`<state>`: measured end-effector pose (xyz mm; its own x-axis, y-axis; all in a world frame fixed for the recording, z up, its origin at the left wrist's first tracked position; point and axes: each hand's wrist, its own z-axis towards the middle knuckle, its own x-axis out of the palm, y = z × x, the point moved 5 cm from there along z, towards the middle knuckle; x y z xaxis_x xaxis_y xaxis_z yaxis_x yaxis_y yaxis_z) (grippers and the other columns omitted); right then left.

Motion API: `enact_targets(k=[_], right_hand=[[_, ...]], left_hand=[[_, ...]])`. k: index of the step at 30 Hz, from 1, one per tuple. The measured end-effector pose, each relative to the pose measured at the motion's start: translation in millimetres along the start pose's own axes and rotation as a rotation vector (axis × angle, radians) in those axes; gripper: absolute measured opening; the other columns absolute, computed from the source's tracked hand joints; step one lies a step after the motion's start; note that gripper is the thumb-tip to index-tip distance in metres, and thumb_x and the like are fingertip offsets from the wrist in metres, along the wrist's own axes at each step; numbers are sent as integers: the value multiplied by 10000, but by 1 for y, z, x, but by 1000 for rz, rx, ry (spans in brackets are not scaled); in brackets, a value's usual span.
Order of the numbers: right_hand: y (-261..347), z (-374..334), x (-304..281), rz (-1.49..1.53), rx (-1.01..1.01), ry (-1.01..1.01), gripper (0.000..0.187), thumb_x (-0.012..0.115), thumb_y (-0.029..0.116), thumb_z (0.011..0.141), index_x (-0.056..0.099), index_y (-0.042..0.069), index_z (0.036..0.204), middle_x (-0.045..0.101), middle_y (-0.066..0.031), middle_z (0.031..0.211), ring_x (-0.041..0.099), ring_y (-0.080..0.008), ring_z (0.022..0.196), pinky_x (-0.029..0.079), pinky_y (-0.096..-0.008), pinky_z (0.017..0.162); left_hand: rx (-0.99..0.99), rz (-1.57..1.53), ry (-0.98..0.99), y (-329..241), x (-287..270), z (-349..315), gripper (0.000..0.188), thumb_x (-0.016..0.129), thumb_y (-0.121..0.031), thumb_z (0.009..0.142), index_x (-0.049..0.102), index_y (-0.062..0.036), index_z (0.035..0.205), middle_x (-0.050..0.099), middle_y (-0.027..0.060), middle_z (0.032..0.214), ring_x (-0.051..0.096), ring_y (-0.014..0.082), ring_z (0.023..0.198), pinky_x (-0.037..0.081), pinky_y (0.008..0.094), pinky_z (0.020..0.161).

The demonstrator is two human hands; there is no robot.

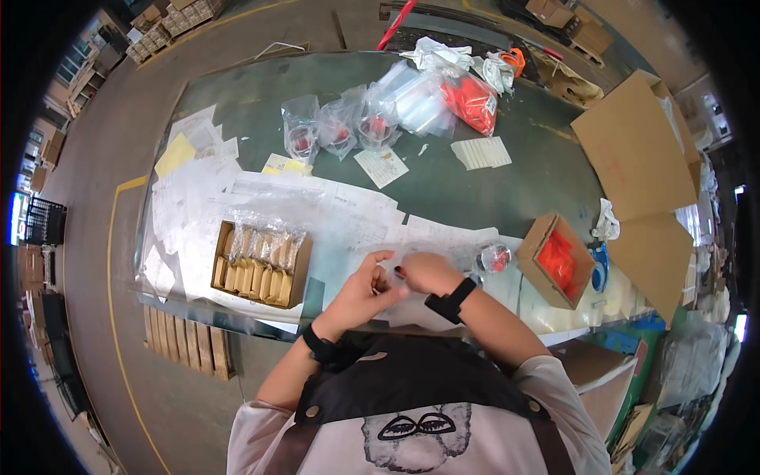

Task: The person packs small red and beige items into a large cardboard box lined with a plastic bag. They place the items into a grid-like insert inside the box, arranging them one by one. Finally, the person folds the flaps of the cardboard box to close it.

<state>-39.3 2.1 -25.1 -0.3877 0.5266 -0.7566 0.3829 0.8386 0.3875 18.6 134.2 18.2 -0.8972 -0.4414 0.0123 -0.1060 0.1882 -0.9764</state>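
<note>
At the near edge of the table my two hands are close together over white paper. My left hand (366,290) has its fingers curved and its thumb apart from them, with nothing visibly gripped. Beside it my right hand (431,274) is closed, and a small dark and red bit shows at its fingertips; its kind is too small to make out. Clear plastic film lies around and under the hands. Just right of my right hand rests a clear bagged round part with red inside (495,258).
Left stands an open carton of brown packets (257,273); right, a carton of red pieces (560,265) beside a blue tape dispenser (601,267). Bagged parts (336,136), clear bags (416,99) and a red bag (473,103) lie farther back. A large open carton (637,150) borders the right.
</note>
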Motion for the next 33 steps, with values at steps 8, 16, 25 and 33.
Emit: enact_targets(k=[8,16,25,33], right_hand=[[-6,-13,-8,-90,-29,47,200,584,128,730,700,54,876,665,-199,843,647,-368,810,509,-462,707],[-1,-70,-69,339,-156,-412,258,591,102,756,651,43,1000,665,-176,893,645,-361,817,514,-432,736],[-37,-26,2,326,-27,-513,269,646,63,729,632,19,994,612,-187,876,633,-373,802,519,-439,714],[-30,-40,-16,593,-49,-454,257,548,51,802,611,1,1047,657,-200,890,636,-387,797,511,-467,695]], left_hand=[[-19,510,5,11,-14,13,840,785,-55,629,391,-70,1370,469,145,1104,577,236,806,506,342,752],[280,674,-28,17,-4,39,459,754,-52,635,629,-62,1077,519,132,1143,586,357,895,505,412,789],[130,723,-129,48,15,77,356,752,-106,695,629,-70,1028,555,185,995,595,354,735,508,400,657],[203,1083,46,28,15,39,279,688,-241,801,658,-111,1047,484,157,965,577,333,824,512,407,722]])
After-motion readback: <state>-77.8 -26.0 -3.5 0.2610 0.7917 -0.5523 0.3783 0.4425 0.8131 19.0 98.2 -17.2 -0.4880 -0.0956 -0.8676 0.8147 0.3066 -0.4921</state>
